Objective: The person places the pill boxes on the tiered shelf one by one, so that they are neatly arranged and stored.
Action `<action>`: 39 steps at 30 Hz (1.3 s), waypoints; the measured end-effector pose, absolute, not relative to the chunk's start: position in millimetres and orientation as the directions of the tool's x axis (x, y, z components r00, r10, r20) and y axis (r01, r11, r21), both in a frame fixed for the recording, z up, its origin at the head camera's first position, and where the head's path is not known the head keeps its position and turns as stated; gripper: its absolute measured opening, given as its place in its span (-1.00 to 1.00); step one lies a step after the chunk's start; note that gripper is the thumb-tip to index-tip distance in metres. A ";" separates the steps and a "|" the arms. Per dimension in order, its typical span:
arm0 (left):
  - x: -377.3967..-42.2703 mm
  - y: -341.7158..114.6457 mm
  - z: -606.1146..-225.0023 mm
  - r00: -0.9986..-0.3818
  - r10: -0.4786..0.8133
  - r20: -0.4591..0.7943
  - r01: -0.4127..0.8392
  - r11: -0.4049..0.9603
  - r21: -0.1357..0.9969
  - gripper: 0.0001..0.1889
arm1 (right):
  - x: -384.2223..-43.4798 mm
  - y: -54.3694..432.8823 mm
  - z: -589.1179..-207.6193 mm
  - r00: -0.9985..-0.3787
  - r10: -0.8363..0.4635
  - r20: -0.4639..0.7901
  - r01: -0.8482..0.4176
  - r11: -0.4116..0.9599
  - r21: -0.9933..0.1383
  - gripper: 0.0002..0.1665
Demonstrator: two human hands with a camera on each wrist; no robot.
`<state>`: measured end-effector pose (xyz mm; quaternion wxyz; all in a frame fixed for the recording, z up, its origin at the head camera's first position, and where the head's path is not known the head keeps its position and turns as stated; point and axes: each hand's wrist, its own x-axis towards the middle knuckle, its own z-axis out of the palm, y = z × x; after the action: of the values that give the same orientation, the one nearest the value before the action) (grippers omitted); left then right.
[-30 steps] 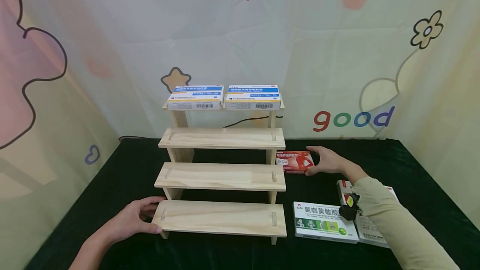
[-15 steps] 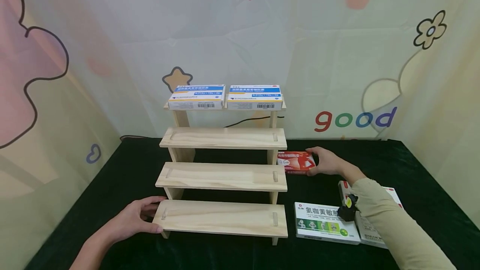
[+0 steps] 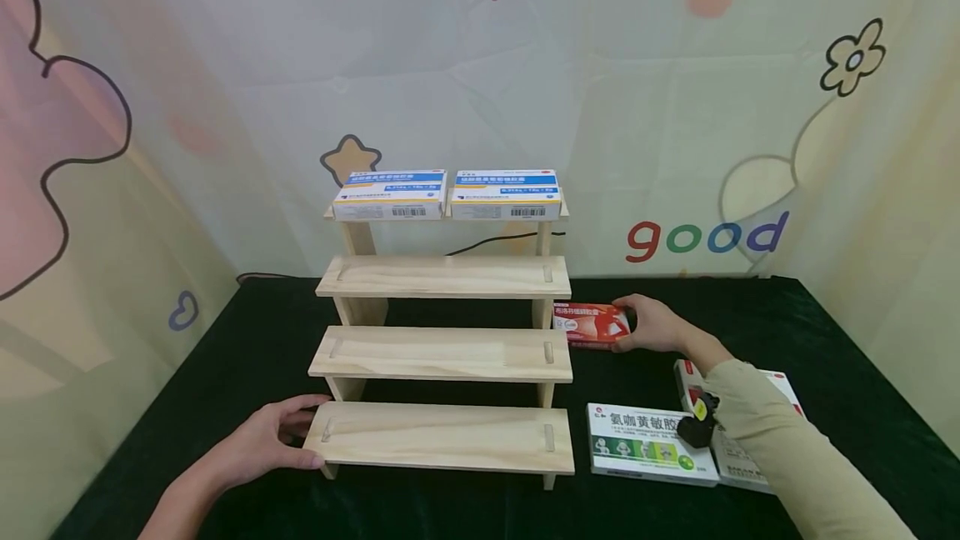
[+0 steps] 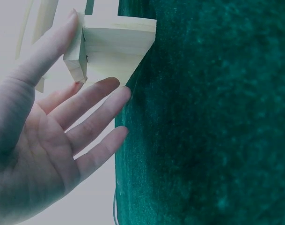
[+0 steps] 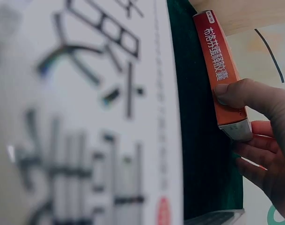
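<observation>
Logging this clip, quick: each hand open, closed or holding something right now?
Left hand: holding the wooden rack by its bottom step.
Right hand: holding the red box.

Pale curtain [image 3: 420, 82] with cartoon prints, in soft light, behind a dark green cloth [image 3: 637, 377]
</observation>
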<state>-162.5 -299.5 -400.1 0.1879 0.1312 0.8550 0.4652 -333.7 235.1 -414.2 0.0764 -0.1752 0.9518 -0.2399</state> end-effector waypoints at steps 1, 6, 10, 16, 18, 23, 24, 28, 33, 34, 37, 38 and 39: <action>-162.6 -299.5 -400.4 -0.895 0.400 -0.198 0.050 0.531 0.846 -0.22 | -333.1 235.8 -414.0 -0.926 -0.373 -0.055 -0.303 0.822 -0.482 -0.07; -163.2 -299.6 -401.6 -0.891 0.408 -0.197 0.047 0.516 0.855 -0.23 | -329.1 240.1 -410.6 -0.927 -0.372 -0.036 -0.309 0.818 -0.485 -0.06; -163.3 -299.7 -401.7 -0.892 0.407 -0.197 0.044 0.510 0.859 -0.23 | -326.0 244.7 -406.8 -0.930 -0.367 -0.026 -0.306 0.810 -0.500 -0.06; -163.2 -298.7 -401.2 -0.894 0.402 -0.198 0.043 0.517 0.855 -0.23 | -320.7 251.6 -401.8 -0.927 -0.374 -0.013 -0.317 0.803 -0.504 -0.06; -163.1 -298.4 -401.1 -0.894 0.402 -0.198 0.045 0.519 0.853 -0.23 | -318.6 253.8 -399.3 -0.928 -0.373 -0.007 -0.318 0.802 -0.505 -0.06; -162.2 -298.3 -400.6 -0.894 0.405 -0.190 0.053 0.517 0.854 -0.24 | -313.8 258.7 -390.6 -0.930 -0.368 0.008 -0.322 0.802 -0.504 -0.05; -162.0 -298.5 -400.6 -0.894 0.406 -0.190 0.053 0.517 0.855 -0.25 | -312.9 259.5 -388.8 -0.929 -0.369 0.011 -0.325 0.803 -0.500 -0.05; -161.9 -299.1 -401.0 -0.893 0.407 -0.193 0.047 0.511 0.858 -0.25 | -309.7 262.0 -382.0 -0.926 -0.377 0.026 -0.340 0.800 -0.494 -0.06; -162.3 -299.6 -401.2 -0.893 0.404 -0.197 0.040 0.507 0.861 -0.25 | -307.1 263.9 -377.7 -0.921 -0.386 0.044 -0.358 0.799 -0.483 -0.05; -162.3 -299.6 -401.3 -0.893 0.405 -0.195 0.041 0.507 0.861 -0.24 | -306.4 264.1 -377.5 -0.921 -0.386 0.044 -0.358 0.799 -0.482 -0.05; -162.2 -299.3 -401.5 -0.893 0.406 -0.196 0.041 0.507 0.861 -0.24 | -304.6 265.4 -377.9 -0.922 -0.385 0.046 -0.358 0.800 -0.482 -0.05; -162.0 -299.3 -401.5 -0.893 0.405 -0.197 0.040 0.507 0.861 -0.23 | -304.0 265.7 -378.4 -0.921 -0.386 0.047 -0.358 0.797 -0.487 -0.05; -161.7 -299.5 -401.8 -0.892 0.406 -0.197 0.039 0.504 0.863 -0.23 | -303.3 265.6 -378.7 -0.922 -0.385 0.047 -0.357 0.794 -0.492 -0.05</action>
<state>-161.7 -299.5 -401.8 0.1909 0.1317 0.8460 0.4801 -303.3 265.6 -378.7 0.0276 -0.1960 0.9468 -0.2539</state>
